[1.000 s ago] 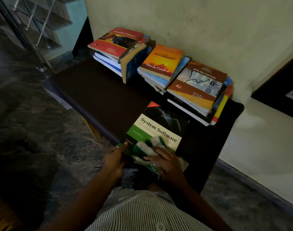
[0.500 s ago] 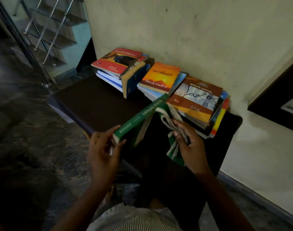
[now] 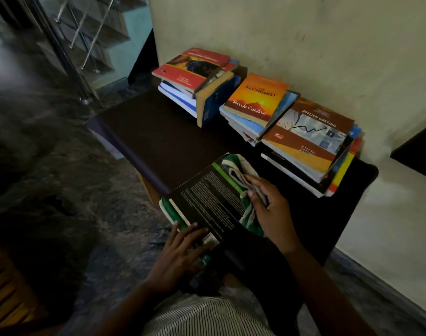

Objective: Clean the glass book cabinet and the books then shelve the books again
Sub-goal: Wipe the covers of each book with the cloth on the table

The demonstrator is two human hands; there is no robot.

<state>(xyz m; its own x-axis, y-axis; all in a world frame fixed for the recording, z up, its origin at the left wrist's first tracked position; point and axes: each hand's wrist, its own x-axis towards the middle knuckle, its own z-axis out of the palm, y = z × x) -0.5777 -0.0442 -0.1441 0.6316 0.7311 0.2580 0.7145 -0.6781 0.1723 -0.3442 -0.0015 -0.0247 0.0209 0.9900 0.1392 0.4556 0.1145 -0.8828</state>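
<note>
Green-striped cloth (image 3: 233, 172), soft, bunched under my curled right fingers (image 3: 260, 187); left fingers (image 3: 187, 235), spread flat, pin the stiff, probably light book (image 3: 212, 202) by its corner, lower centre.

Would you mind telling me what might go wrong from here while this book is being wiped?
1. The book seems to overhang the table edge, held down only by the left hand; a firm wipe may tip it off.
2. The right hand with the cloth works close to the uneven Applied Costing stack; a wide stroke might nudge it.
</note>
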